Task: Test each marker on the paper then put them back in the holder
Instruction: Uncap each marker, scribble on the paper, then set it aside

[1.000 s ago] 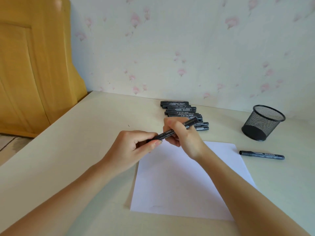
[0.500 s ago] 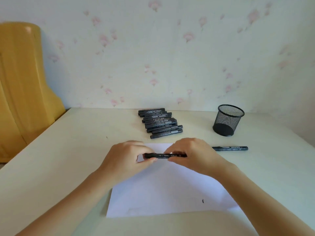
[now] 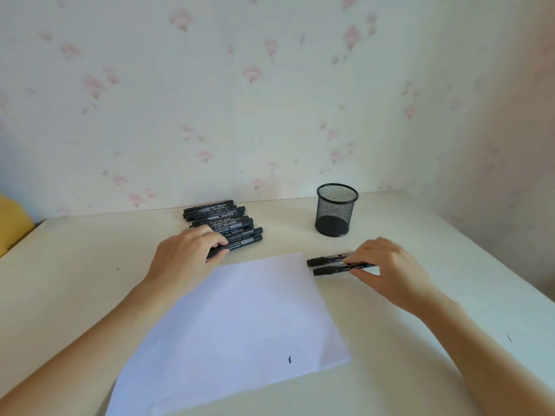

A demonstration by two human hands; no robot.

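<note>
Cream desk (image 3: 90,265) by floral wallpaper: our right hand (image 3: 387,265) pinches two black capped markers (image 3: 330,265) lying beside the white paper sheet (image 3: 240,325), likely parking tested ones near the empty black mesh holder (image 3: 336,214). Our left hand (image 3: 186,256) curls its fingers on the nearest marker of the black marker stack (image 3: 222,220), probably fetching the next.

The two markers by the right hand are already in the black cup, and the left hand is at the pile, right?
Not quite. The head view shows the cup empty; the two markers lie on the table beside the paper, under the right hand. The left hand is indeed at the pile.
</note>
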